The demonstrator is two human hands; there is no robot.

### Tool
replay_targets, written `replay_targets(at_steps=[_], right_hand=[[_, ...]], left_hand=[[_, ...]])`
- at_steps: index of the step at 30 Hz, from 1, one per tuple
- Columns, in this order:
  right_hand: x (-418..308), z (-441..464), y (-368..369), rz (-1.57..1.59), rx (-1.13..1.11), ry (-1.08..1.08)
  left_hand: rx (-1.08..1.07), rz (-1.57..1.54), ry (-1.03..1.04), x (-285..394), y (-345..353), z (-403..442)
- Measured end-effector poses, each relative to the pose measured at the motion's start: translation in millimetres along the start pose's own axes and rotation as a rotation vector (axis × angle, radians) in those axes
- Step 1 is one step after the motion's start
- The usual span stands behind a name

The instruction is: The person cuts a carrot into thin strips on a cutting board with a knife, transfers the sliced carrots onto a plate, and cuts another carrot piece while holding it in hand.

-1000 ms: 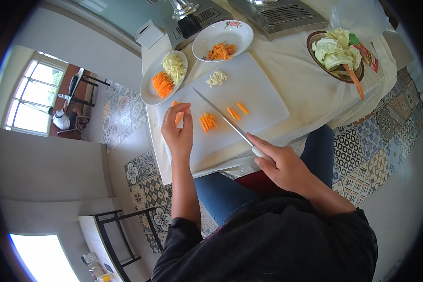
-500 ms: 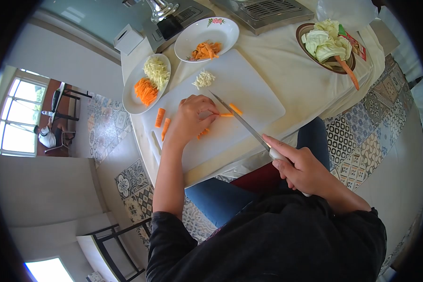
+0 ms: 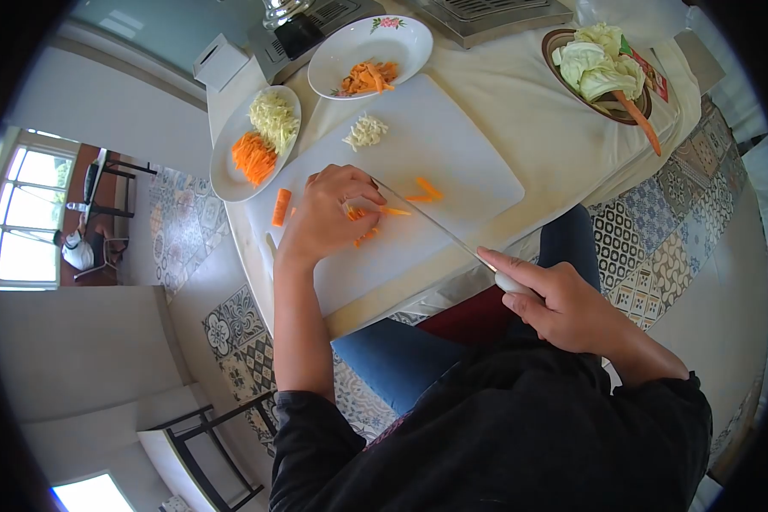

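Note:
My right hand [image 3: 559, 305] is wrapped round the pale handle of a kitchen knife [image 3: 439, 228], its blade slanting up and left over the white cutting board [image 3: 452, 128]. Just left of the blade, my left hand [image 3: 333, 209] is closed with curled fingers on a piece of carrot [image 3: 392, 211]; part of it is hidden by the fingers. Cut carrot sticks [image 3: 427, 191] lie to the right of the blade. Small carrot bits rest under my left fingers. A thick carrot chunk [image 3: 281, 207] lies left of that hand, and a small pile of white chopped pieces [image 3: 366, 130] sits above it.
At the left, a white plate [image 3: 222, 173] carries shredded carrot and pale green shreds. Behind the board, a flowered bowl [image 3: 414, 60] holds orange peelings. A brown bowl [image 3: 557, 40] at the right contains cabbage and a carrot. Stoves [image 3: 495, 26] line the back. A person sits far left.
The knife blade has turned flatter, and its tip has moved left and slightly down towards my left hand. My left hand has shifted a little left. The carrot sticks right of the blade have moved slightly.

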State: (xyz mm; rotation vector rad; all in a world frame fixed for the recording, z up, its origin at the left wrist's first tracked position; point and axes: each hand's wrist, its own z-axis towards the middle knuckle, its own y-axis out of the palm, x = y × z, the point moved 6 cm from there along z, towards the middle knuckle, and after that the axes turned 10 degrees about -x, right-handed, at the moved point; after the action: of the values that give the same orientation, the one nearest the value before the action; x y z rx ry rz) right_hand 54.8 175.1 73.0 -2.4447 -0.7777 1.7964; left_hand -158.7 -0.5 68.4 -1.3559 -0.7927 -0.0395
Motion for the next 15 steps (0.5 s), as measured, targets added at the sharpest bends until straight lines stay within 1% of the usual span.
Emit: replay_targets(at_steps=[2, 4, 7, 10, 11, 14, 15], right_hand=[[0.4, 0.3, -3.7, -0.049, -0.019, 0.024], [1.8, 0.5, -6.6, -0.085, -0.029, 0.043], [2.1, 1.9, -10.7, -0.1, 0.031, -0.036], [-2.9, 2.7, -14.0, -0.127, -0.014, 0.031], [-4.3, 3.7, -13.8, -0.141, -0.014, 0.016], [-5.6, 5.3, -12.5, -0.217, -0.001, -0.051], [-2.3, 5.9, -11.2, -0.266, 0.013, -0.088]], left_hand=[[-0.038, 0.026, -0.044, -0.3, 1.0, 0.3], [-0.007, 0.012, -0.015, -2.3, 7.6, 1.1], [0.042, 0.036, 0.058, 4.4, 11.5, 1.5], [0.062, 0.022, 0.11, 7.1, 8.1, 2.1], [0.064, 0.006, 0.12, 7.5, 6.5, 2.2], [0.263, -0.081, 0.04, 8.4, -12.5, -0.7], [0.303, -0.057, 0.061, 9.7, -15.3, -1.1]])
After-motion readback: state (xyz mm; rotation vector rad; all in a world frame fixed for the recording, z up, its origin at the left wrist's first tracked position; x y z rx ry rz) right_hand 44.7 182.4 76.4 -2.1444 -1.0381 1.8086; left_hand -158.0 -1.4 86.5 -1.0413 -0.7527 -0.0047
